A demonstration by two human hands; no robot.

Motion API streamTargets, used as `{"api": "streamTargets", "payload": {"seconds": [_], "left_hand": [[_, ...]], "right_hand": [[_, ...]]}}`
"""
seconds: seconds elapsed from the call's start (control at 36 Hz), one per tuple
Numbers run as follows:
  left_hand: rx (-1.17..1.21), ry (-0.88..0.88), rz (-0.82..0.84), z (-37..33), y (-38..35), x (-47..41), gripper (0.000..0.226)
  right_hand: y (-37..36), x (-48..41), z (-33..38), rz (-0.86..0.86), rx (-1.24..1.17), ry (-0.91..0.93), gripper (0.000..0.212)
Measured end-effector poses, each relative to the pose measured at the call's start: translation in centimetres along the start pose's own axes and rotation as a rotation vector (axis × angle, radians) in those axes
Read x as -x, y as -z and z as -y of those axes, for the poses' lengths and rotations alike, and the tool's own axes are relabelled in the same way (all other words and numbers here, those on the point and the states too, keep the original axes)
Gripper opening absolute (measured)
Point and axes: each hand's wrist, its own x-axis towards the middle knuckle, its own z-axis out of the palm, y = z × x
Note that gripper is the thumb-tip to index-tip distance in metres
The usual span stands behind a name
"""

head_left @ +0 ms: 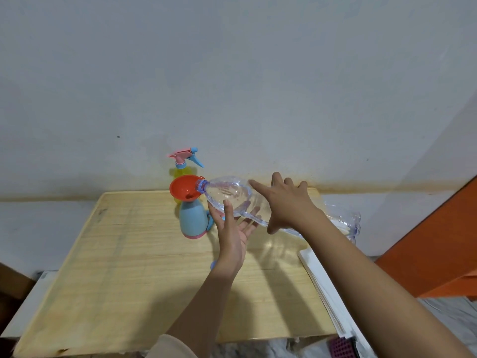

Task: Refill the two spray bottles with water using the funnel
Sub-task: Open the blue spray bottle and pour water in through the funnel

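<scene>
A large clear water bottle [227, 195] lies tipped on its side in the air, its blue-ringed mouth over the red funnel [184, 191]. The funnel sits in the neck of a blue spray bottle [193, 222] with a pink base, standing on the wooden table [129, 254]. My left hand [233, 236] cups the water bottle from below. My right hand [286, 202] presses on its upper side, fingers spread. Behind the funnel stands a yellow spray bottle [180, 173] with its pink and blue trigger head [185, 156] on. A blue piece [213, 264] peeks out beside my left wrist.
The table stands against a pale wall [232, 86]. A stack of white sheets [325, 288] lies along its right edge. An orange panel [438, 244] rises at the right. A purple gridded object [340, 347] shows at the bottom edge.
</scene>
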Motion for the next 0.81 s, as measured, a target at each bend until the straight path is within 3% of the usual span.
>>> {"api": "streamTargets", "payload": {"seconds": [0.81], "left_hand": [[-0.012,-0.014,0.045,0.18,0.38,0.04,0.063]], "right_hand": [[-0.32,0.62,-0.01,-0.015,-0.022,-0.004,0.112]]}}
